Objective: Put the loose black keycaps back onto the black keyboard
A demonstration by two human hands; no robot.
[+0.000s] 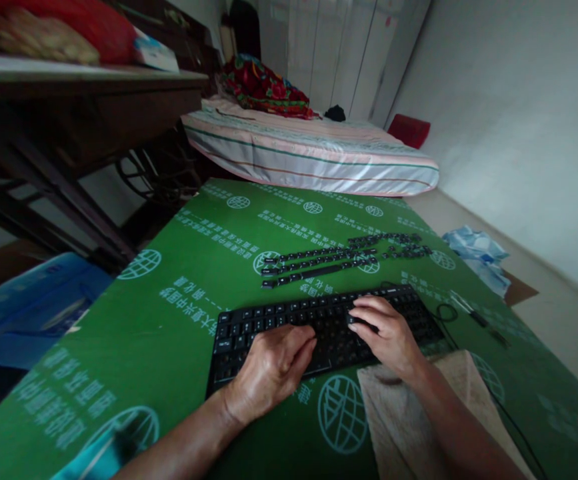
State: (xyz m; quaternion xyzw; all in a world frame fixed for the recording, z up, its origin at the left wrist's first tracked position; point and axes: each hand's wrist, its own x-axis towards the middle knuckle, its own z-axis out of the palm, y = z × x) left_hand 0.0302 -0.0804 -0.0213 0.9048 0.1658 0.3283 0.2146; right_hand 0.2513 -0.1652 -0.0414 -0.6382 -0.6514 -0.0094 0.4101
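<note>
A black computer keyboard [263, 317] lies on the green table in front of me. Keycaps sit on its left and upper parts, while its lower middle shows bare sockets. My left hand [281, 360] rests over the lower middle, fingers curled and closed; whatever they hold is hidden. Over the right part, my right hand [383, 333] has its thumb and fingers bent round what looks like a small black keycap [351, 320]. Beyond the keyboard, loose keycaps [313, 262] lie in rows, with more of them [403, 248] grouped at the right.
A beige cloth [393, 420] lies under my right forearm. The keyboard cable [511, 423] runs along the right, near a thin tool with a dark handle [479, 319]. A bed [319, 157] stands past the table [183, 353]; a blue container [33, 300] is at left.
</note>
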